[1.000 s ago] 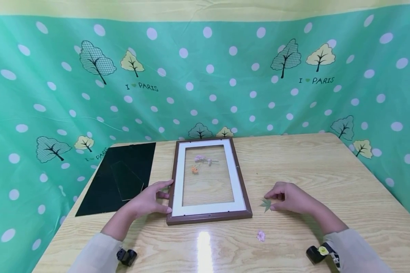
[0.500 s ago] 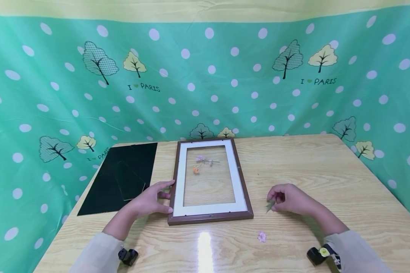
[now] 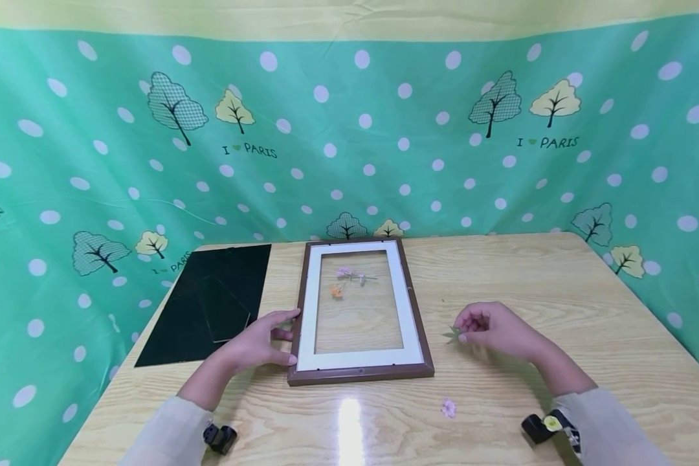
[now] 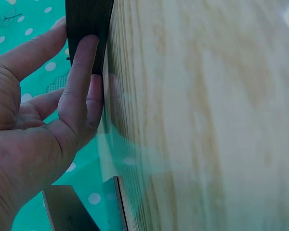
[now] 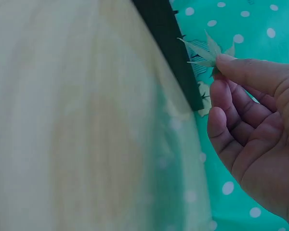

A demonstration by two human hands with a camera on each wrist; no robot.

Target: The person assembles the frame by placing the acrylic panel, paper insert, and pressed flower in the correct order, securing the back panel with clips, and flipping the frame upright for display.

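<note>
A brown picture frame (image 3: pixel 358 372) with a white mat (image 3: pixel 358 357) lies flat on the wooden table. Inside its window are a pink-purple flower sprig (image 3: pixel 349 273) and an orange flower (image 3: pixel 336 292). My left hand (image 3: pixel 256 343) rests at the frame's left side, thumb and fingers spread along the edge; the left wrist view shows fingertips against the dark frame side (image 4: pixel 86 21). To the right of the frame, my right hand (image 3: pixel 501 330) pinches a green pointed-lobed leaf (image 5: pixel 207 54) between thumb and fingertips. A small pink flower (image 3: pixel 448 408) lies on the table in front of that hand.
A black backing board (image 3: pixel 180 310) lies left of the frame, with a thin outlined shape on it. Green dotted cloth (image 3: pixel 384 168) with printed trees hangs behind the table (image 3: pixel 559 285). Bare wood extends to the right of the frame.
My right hand has turned the leaf in its fingertips and risen slightly; the leaf's points now face left toward the frame. My left hand stays at the frame's edge.
</note>
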